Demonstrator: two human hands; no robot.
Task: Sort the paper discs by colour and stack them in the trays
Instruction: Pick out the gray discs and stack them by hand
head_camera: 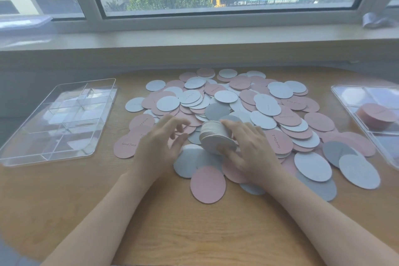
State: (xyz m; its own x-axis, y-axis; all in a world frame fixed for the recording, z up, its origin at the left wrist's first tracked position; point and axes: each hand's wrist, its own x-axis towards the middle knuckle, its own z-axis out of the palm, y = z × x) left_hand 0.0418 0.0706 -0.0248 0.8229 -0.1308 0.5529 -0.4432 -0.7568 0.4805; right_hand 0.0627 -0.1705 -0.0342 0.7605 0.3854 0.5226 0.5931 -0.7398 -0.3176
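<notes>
A wide heap of pink and pale blue-grey paper discs (235, 103) covers the middle of the wooden table. My right hand (250, 149) grips a thick stack of pale discs (213, 136), tilted on edge over the heap, fingers curled over its top and thumb under its face. My left hand (162, 144) hovers just left of the stack with loosely bent fingers, holding nothing. A clear divided tray (21, 153) lies empty at the left. A second clear tray (343, 101) at the right edge holds a stack of pink discs (376, 114).
A single pink disc (208, 184) lies nearest me at the front of the heap. The table (172, 229) butts against a wall under a windowsill (194, 36). Some folded clear plastic (375, 20) sits on the sill at the right.
</notes>
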